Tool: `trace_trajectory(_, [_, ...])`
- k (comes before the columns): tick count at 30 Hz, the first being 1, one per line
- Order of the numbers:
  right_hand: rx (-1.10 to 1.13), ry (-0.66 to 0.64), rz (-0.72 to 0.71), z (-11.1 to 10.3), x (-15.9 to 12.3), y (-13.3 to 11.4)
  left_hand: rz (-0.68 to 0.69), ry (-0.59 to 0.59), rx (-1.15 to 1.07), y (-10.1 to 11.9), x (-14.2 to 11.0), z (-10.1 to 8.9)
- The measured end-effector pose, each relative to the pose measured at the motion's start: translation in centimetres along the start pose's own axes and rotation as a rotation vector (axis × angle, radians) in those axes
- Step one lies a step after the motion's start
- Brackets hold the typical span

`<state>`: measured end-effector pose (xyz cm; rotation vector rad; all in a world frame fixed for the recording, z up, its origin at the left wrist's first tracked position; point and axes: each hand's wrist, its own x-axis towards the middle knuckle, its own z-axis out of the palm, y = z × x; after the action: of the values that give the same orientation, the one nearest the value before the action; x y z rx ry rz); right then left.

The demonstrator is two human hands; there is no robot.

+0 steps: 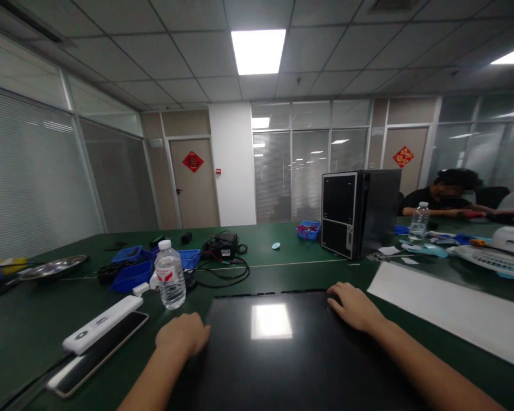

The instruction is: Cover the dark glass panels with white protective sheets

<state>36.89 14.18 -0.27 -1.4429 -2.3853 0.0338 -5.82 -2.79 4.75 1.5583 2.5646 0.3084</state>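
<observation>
A glossy black flat panel (278, 354) lies on the green table (34, 331) right in front of me, reflecting a ceiling light. My left hand (183, 334) rests at its left edge, fingers curled down against the side. My right hand (353, 305) lies on the panel's far right corner, fingers bent over the edge. Neither hand lifts the panel.
A water bottle (170, 275), a white bar-shaped device (103, 323) and a phone (98, 354) sit to the left. Blue bins (131, 277), black cables (223, 268), a metal dish (53, 266) lie farther back. A black computer case (357, 211) stands behind; white sheet (449, 311) right. People sit far right.
</observation>
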Motion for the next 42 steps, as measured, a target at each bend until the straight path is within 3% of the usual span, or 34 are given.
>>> trace_trajectory(4, [0.018,0.015,-0.015,0.4,2.6,0.6,0.028,-0.045,0.06,0.5,1.5,1.7])
trace_trajectory(8, [0.011,0.044,-0.018,1.6,3.9,0.4,0.136,-0.048,0.028,-0.9,2.1,2.9])
trace_trajectory(17, [0.114,0.077,0.037,4.3,5.2,0.4,0.037,-0.095,-0.086,-3.3,4.0,5.3])
trace_trajectory(19, [0.159,0.098,0.075,4.5,5.1,0.5,0.05,-0.081,-0.183,-3.7,4.2,5.1])
trace_trajectory(21, [0.22,0.129,0.124,4.6,5.0,0.7,0.051,-0.07,-0.421,-4.1,4.2,4.9])
trace_trajectory(25, [0.423,0.197,0.245,4.7,5.1,1.7,-0.082,-0.182,-0.995,-4.1,3.3,4.9])
trace_trajectory(28, [0.664,0.253,0.34,4.4,5.1,3.3,-0.14,-0.178,-1.171,-3.6,2.3,5.2])
trace_trajectory(35, [1.225,0.409,0.435,3.2,3.7,7.0,-0.136,-0.119,-1.354,-2.8,1.5,5.0])
trace_trajectory(42, [1.306,0.371,0.417,4.4,4.2,6.8,-0.138,0.014,-1.371,-1.8,1.8,7.0])
